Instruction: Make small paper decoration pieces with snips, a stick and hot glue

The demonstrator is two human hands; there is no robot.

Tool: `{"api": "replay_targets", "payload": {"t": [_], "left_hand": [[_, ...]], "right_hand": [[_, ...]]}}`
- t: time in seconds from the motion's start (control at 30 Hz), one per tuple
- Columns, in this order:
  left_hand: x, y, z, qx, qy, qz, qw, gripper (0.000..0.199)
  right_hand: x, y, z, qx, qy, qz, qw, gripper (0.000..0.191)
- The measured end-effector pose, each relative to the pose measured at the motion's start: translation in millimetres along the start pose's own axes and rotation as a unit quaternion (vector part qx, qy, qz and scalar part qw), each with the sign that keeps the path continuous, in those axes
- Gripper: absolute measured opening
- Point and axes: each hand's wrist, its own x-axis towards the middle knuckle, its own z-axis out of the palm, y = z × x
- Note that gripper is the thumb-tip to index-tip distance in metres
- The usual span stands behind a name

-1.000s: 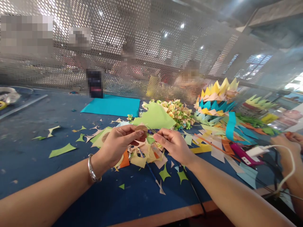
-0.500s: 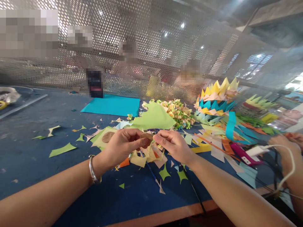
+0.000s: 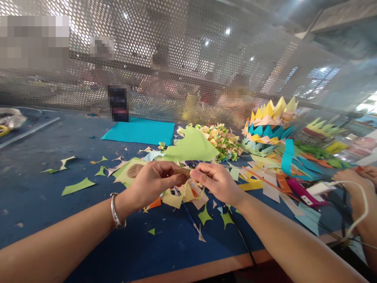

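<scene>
My left hand (image 3: 157, 179), with a silver bangle at the wrist, pinches a small round brown disc (image 3: 183, 171) between thumb and fingers. Close against the disc's right edge is my right hand (image 3: 216, 181), its thumb and forefinger pressed together. What the right fingertips hold, if anything, is too small to make out. Under both hands lies a heap of cut paper scraps (image 3: 173, 199) in cream, peach and orange. A blue stick (image 3: 188, 215), perhaps a pen or brush, pokes out of the heap. Behind the hands rests a light green paper sheet (image 3: 193, 145).
A turquoise sheet (image 3: 140, 131) and a pile of small curled paper pieces (image 3: 225, 141) lie farther back. Stacked zigzag paper strips (image 3: 271, 122) stand at right, near a magenta device (image 3: 306, 192) with a white cable. Another person's hand (image 3: 350, 179) is at far right. A perforated screen (image 3: 176, 59) rises behind.
The brown disc has tilted slightly, showing its face more edge-on between my fingertips. Both hands stay in nearly the same place.
</scene>
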Motion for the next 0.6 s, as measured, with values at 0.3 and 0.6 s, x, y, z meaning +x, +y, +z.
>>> {"api": "replay_targets", "payload": {"t": [0.3,0.6], "left_hand": [[0.8,-2.6,-0.1,-0.029,-0.009,0.008,1.000,0.016],[1.2,-1.9,-1.1,-0.031,-0.007,-0.005,0.999,0.013]], "right_hand": [[-0.5,0.7,0.0,-0.013,-0.001,-0.008,1.000,0.045],[-0.1,0.8,0.3,0.000,-0.002,-0.007,1.000,0.046]]}}
